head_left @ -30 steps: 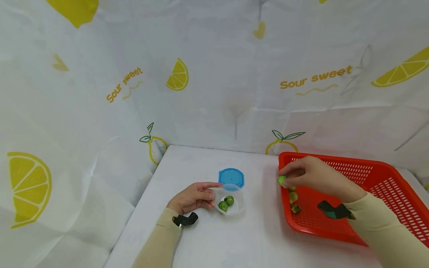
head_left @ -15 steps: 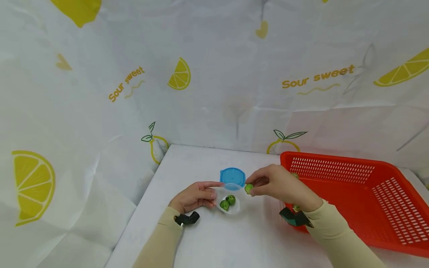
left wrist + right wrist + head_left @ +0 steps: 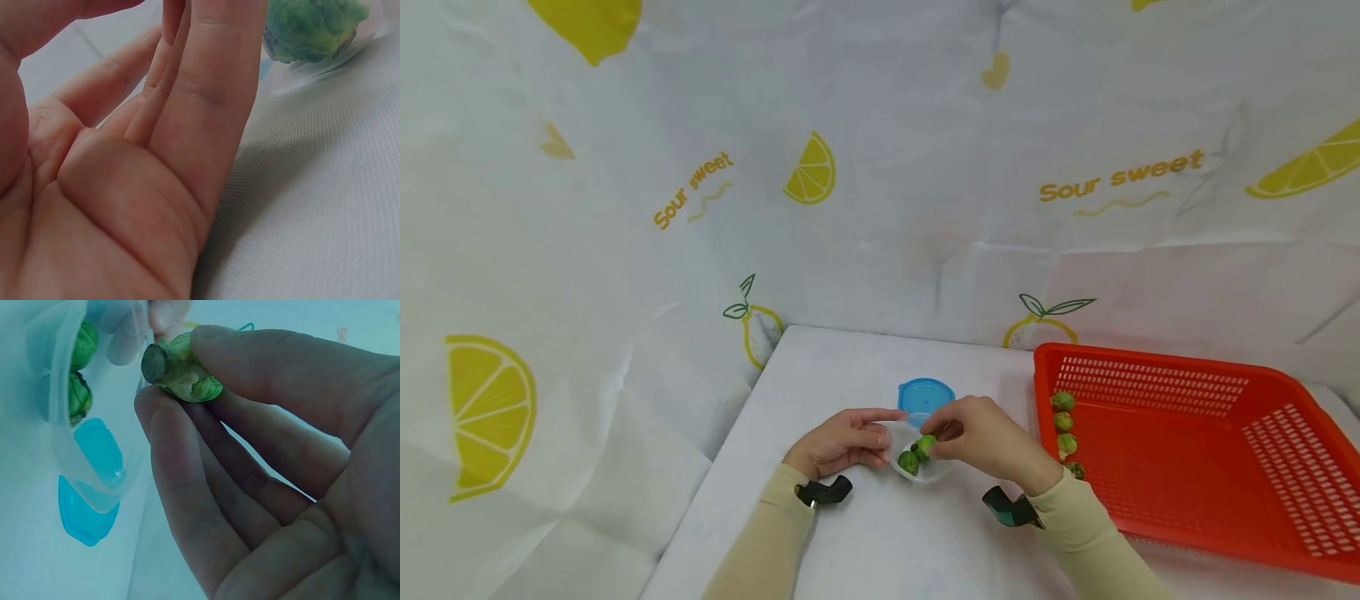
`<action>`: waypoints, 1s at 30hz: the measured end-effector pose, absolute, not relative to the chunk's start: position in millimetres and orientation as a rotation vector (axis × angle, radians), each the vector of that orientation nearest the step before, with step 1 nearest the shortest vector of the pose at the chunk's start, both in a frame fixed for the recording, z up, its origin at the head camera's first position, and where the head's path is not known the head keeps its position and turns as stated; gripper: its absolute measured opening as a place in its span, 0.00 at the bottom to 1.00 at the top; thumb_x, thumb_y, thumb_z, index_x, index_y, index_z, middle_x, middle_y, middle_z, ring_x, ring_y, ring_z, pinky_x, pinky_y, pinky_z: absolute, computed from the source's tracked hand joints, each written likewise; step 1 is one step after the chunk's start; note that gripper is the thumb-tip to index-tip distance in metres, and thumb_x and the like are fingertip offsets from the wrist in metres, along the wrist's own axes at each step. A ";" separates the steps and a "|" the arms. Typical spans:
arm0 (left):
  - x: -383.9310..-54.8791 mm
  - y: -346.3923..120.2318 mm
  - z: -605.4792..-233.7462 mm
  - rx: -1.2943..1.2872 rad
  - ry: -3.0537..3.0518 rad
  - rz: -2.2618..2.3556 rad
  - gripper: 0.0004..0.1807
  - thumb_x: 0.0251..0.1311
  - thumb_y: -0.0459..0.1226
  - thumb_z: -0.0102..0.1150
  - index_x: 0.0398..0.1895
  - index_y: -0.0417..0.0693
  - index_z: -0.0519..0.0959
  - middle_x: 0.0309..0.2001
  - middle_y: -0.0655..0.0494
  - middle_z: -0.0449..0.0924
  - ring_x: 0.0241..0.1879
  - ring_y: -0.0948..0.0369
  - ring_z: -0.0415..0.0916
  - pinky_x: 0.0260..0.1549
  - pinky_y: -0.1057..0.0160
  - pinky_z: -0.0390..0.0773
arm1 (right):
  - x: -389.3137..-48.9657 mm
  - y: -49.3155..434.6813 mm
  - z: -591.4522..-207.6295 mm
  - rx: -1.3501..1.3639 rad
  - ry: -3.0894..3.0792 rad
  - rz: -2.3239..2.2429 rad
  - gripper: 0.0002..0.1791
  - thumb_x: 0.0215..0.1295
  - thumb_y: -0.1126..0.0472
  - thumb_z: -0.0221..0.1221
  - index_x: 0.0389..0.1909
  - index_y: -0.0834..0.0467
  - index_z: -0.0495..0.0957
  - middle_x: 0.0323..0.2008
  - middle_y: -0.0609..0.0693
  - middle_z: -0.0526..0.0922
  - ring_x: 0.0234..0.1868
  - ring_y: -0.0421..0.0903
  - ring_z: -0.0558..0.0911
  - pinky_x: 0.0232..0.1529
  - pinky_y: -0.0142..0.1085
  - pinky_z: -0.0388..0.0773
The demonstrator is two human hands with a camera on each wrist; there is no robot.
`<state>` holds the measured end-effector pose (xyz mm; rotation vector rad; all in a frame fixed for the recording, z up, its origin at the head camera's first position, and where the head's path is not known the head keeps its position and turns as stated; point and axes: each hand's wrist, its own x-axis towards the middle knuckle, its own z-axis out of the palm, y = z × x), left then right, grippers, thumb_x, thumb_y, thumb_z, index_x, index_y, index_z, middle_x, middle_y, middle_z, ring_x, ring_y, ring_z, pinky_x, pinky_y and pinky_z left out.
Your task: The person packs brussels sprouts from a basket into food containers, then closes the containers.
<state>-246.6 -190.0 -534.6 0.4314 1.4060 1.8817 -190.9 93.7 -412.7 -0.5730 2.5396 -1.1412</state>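
Observation:
My left hand (image 3: 838,442) grips the left side of a small clear plastic container (image 3: 934,475), thumb and fingers at its rim. Inside lie Brussels sprouts (image 3: 908,462), two of them visible in the right wrist view. Thumb and fingertips of my right hand (image 3: 988,442) pinch another Brussels sprout (image 3: 187,369), its cut stem end facing the container. In the head view that sprout overlaps the container's opening. The left wrist view shows mostly my palm, with one sprout (image 3: 315,28) behind the clear wall.
A blue lid (image 3: 925,390) lies flat just behind the container. To the right stands a large red plastic basket (image 3: 1180,467), with several sprouts (image 3: 1063,422) lined along its left wall. A lemon-printed white sheet (image 3: 880,192) hangs behind the white table (image 3: 880,542).
My right hand has carried a sprout left, from the basket's left edge to over the container. The left hand has stayed at the container.

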 end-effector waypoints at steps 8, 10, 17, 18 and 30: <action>-246.6 -189.8 -532.4 0.442 1.401 1.873 0.33 0.75 0.27 0.57 0.82 0.39 0.66 0.38 0.58 0.87 0.38 0.63 0.88 0.46 0.64 0.91 | -191.0 84.8 -426.0 -0.582 2.529 -1.121 0.11 0.64 0.65 0.74 0.47 0.61 0.92 0.37 0.45 0.92 0.39 0.42 0.87 0.41 0.35 0.88; -246.6 -190.0 -532.6 0.443 1.401 1.872 0.33 0.75 0.26 0.57 0.82 0.39 0.67 0.38 0.58 0.86 0.38 0.64 0.87 0.46 0.63 0.91 | -191.3 83.5 -428.0 -0.584 2.526 -1.113 0.11 0.64 0.66 0.74 0.47 0.61 0.92 0.37 0.46 0.92 0.39 0.42 0.87 0.41 0.34 0.87; -246.6 -189.9 -532.5 0.434 1.400 1.871 0.32 0.76 0.27 0.58 0.81 0.41 0.68 0.37 0.59 0.85 0.37 0.64 0.86 0.46 0.64 0.91 | -193.2 81.2 -433.4 -0.604 2.525 -1.096 0.11 0.62 0.67 0.74 0.46 0.62 0.92 0.36 0.45 0.91 0.37 0.40 0.86 0.38 0.33 0.86; -246.8 -189.8 -532.7 0.432 1.400 1.872 0.32 0.76 0.27 0.58 0.81 0.41 0.68 0.37 0.58 0.85 0.37 0.64 0.86 0.46 0.64 0.91 | -193.4 81.1 -433.7 -0.610 2.526 -1.094 0.11 0.62 0.67 0.74 0.46 0.62 0.92 0.36 0.45 0.91 0.37 0.40 0.86 0.38 0.33 0.86; -248.3 -189.6 -534.7 0.423 1.396 1.874 0.32 0.75 0.28 0.59 0.81 0.41 0.69 0.36 0.59 0.85 0.37 0.64 0.86 0.45 0.64 0.91 | -192.6 78.9 -434.6 -0.624 2.510 -1.090 0.10 0.64 0.69 0.71 0.46 0.63 0.91 0.40 0.52 0.92 0.40 0.42 0.87 0.42 0.38 0.90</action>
